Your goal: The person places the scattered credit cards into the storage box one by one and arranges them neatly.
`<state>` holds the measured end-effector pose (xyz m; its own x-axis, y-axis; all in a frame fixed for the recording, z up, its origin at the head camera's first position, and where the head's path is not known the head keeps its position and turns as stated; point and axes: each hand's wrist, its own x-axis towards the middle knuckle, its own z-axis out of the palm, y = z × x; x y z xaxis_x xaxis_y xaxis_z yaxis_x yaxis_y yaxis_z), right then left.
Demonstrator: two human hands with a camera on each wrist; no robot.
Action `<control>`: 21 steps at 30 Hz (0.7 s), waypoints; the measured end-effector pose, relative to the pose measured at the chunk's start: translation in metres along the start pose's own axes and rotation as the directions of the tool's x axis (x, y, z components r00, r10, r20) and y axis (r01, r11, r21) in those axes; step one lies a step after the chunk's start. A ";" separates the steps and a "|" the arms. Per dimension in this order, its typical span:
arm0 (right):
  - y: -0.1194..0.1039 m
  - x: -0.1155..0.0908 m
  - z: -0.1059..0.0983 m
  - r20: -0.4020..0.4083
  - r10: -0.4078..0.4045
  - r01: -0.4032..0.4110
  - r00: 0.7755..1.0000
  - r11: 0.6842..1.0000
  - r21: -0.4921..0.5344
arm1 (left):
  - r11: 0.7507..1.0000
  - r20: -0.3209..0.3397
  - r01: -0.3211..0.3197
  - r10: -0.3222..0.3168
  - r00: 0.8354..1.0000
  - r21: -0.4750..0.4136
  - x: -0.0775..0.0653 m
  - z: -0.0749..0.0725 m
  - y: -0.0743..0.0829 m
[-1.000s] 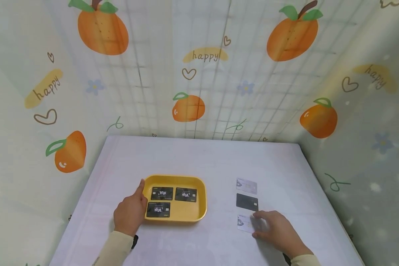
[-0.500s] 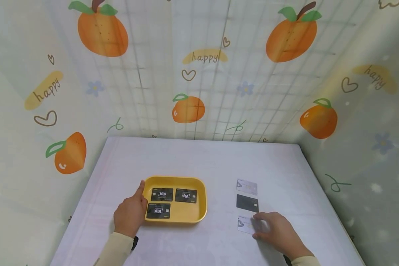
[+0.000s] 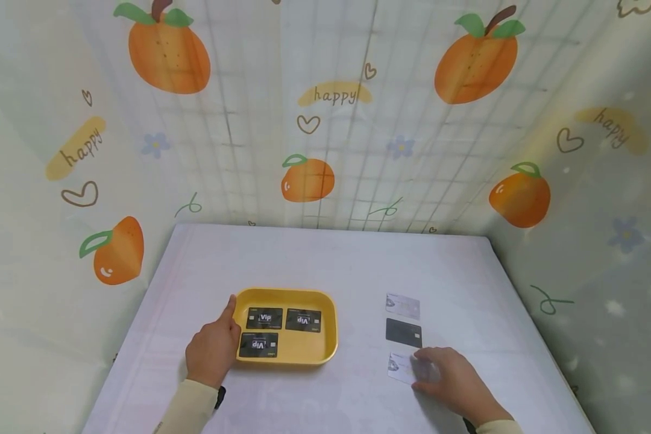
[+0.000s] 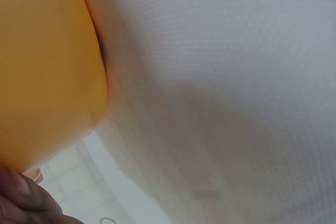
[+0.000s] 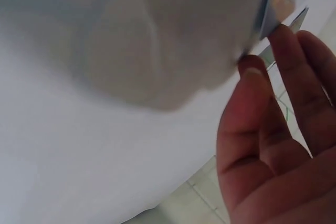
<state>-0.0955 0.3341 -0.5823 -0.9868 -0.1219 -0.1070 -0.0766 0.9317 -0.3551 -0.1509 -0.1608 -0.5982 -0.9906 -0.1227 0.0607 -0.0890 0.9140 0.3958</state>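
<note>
"First item, from the head view?"

"I log one yellow tray [image 3: 304,349] on the white table [image 3: 352,259]. Contents: three black cards marked Vip, the upper left one [image 3: 264,318] with its light square to the left, the upper right one [image 3: 304,320] and the lower left one [image 3: 258,345] with theirs to the right."

"Left hand?"

"The left hand [image 3: 211,352] grips the tray by its left side, one finger extended forward along the rim. My left wrist view adds the smooth outer wall, close up, with fingertips near its lower end; only the head view gives me the contents."

"Second lot?"

"A column of three cards, apart from the tray and to its right: a far pale card [image 3: 403,305], a dark card [image 3: 404,333] next, then a near pale card [image 3: 400,367]."

"Right hand?"

"The right hand [image 3: 456,383] pinches the near pale card at its right end. From above, I read a finger at the far edge and the thumb at the near edge. The right wrist view shows what the head view hides: the underside of the curled fingers, and a card almost edge-on at the fingertips. Whether it is clear of the table, I cannot tell."

"Surroundings?"

"A backdrop [image 3: 320,138] printed with oranges and hearts."
</note>
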 end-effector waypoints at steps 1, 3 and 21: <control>0.000 -0.001 0.000 -0.003 -0.002 0.002 1.000 1.000 -0.001 | 1.000 0.001 0.000 0.000 1.000 -0.002 0.000 0.000 0.000; 0.000 -0.002 0.001 -0.015 -0.008 0.007 1.000 1.000 -0.007 | 1.000 0.001 -0.001 0.001 1.000 -0.007 0.000 -0.001 0.000; 0.002 -0.003 0.008 -0.080 -0.137 0.137 0.987 0.991 -0.008 | 1.000 0.016 0.005 -0.005 1.000 0.000 -0.001 -0.006 0.003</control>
<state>-0.0916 0.3331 -0.5905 -0.9752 -0.2208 0.0179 -0.2124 0.9090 -0.3586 -0.1498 -0.1600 -0.5915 -0.9917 -0.1211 0.0440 -0.0939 0.9134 0.3960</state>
